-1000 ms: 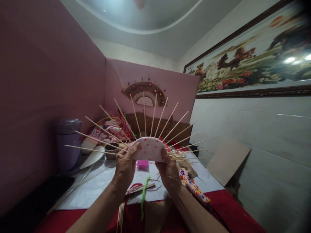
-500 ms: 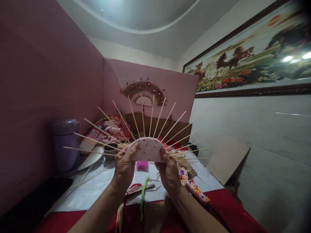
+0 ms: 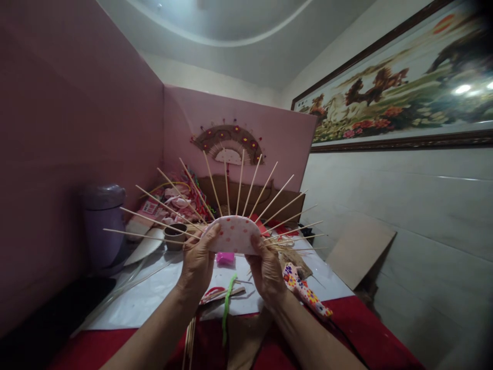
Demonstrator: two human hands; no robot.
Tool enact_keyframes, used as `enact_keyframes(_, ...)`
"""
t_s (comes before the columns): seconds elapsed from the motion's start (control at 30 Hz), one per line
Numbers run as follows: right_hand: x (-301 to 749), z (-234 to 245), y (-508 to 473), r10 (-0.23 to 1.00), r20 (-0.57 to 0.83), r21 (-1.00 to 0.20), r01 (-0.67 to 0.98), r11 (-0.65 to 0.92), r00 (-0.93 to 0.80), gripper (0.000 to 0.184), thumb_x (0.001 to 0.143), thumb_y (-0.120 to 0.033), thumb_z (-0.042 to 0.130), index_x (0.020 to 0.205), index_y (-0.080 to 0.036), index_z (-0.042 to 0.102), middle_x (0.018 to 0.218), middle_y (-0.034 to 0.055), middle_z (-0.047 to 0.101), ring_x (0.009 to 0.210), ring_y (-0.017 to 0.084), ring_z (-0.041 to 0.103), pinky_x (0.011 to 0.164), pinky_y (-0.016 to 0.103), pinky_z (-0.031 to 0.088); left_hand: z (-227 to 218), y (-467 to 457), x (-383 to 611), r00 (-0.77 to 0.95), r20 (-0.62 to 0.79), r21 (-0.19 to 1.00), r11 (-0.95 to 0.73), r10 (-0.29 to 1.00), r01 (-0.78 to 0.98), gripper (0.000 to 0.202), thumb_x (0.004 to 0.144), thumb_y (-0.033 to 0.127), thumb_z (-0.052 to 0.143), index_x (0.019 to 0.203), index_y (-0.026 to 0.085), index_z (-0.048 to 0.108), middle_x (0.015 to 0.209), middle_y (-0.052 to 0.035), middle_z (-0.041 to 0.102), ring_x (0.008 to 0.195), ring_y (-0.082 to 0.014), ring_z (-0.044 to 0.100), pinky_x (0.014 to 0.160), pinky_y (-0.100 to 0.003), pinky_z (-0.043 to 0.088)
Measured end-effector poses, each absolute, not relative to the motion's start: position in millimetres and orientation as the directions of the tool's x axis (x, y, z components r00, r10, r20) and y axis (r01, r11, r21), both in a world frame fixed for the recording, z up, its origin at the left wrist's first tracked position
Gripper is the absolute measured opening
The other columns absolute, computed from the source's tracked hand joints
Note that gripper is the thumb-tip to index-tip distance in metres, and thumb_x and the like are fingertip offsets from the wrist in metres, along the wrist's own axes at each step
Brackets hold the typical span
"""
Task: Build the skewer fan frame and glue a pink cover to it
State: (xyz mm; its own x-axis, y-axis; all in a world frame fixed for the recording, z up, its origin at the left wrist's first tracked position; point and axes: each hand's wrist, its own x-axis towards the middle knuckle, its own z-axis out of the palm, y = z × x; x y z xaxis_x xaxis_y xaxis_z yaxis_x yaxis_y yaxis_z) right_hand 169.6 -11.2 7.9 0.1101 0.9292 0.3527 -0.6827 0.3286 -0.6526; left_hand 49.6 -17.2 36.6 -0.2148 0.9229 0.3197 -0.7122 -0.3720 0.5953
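Observation:
I hold up a half-round fan frame: a pink dotted semicircle with several thin wooden sticks fanning out from its curved edge. My left hand grips its lower left corner, thumb on the face. My right hand pinches its lower right corner. Both hands are closed on it, above the table.
A white sheet covers a red tablecloth. On it lie a green pipe cleaner, a pink block, a flowered glue gun and loose sticks. A purple jar, a small cup, a finished fan and pink boards stand behind.
The fan frame and both hands stay almost still; the view shifts slightly and the frame sits a little higher.

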Motion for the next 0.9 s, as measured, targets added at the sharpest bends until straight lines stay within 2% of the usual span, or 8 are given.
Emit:
enact_keyframes(0.27, 169.5, 4.1, -8.7, 0.931, 0.341, -0.670, -0.661, 0.338, 0.130, 0.024, 0.068, -0.030, 0.068, 0.088, -0.018, 0.067, 0.075, 0.0016, 0.068, 0.064, 0.015, 0.059, 0.055, 0.026, 0.046, 35.5, -17.1, 49.9, -0.217, 0.303, 0.600, -0.363, 0.928, -0.713, 0.015, 0.057, 0.019, 0.074, 0.070, 0.014, 0.069, 0.065, 0.0012, 0.066, 0.055, -0.0080, 0.057, 0.055, -0.020, 0.044)
enact_keyframes(0.57, 171.3, 1.0, -6.0, 0.931, 0.348, -0.639, -0.700, 0.318, 0.106, 0.020, 0.069, -0.027, 0.068, 0.088, -0.019, 0.067, 0.075, 0.0001, 0.068, 0.061, 0.012, 0.058, 0.052, 0.023, 0.045, 34.8, -16.0, 50.0, -0.197, 0.327, 0.603, -0.364, 0.924, -0.710, 0.012, 0.062, 0.019, 0.072, 0.072, 0.014, 0.068, 0.067, 0.0010, 0.065, 0.058, -0.0079, 0.056, 0.056, -0.019, 0.045)
enact_keyframes(0.9, 171.7, -0.3, -5.2, 0.936, 0.340, -0.619, -0.728, 0.294, 0.088, 0.019, 0.070, -0.024, 0.068, 0.089, -0.019, 0.067, 0.075, -0.0008, 0.069, 0.061, 0.012, 0.059, 0.055, 0.023, 0.047, 34.6, -15.8, 50.4, -0.207, 0.308, 0.599, -0.359, 0.928, -0.716, 0.011, 0.060, 0.019, 0.073, 0.069, 0.013, 0.068, 0.065, -0.0004, 0.064, 0.056, -0.0079, 0.055, 0.054, -0.018, 0.045)
